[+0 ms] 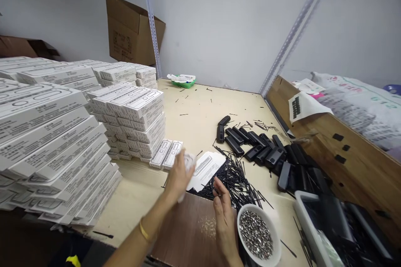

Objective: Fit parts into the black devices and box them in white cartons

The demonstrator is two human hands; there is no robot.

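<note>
My left hand, with a yellow band at the wrist, is closed around a small white box. Motion blur smears the box, and the fingers hide much of it. Just beyond, two printed white boxes lie side by side on the table. My right hand is held open with fingers apart, holding nothing, over the edge of a brown board. Close by are a heap of thin black sticks and a white bowl full of small shiny metal pieces. A flat printed white carton lies partly on the sticks.
Tall stacks of white boxes fill the left side. Black plastic cases lie at right, with a white bin of black parts nearer. A wooden panel borders the table. A cardboard box and green tray are at the back.
</note>
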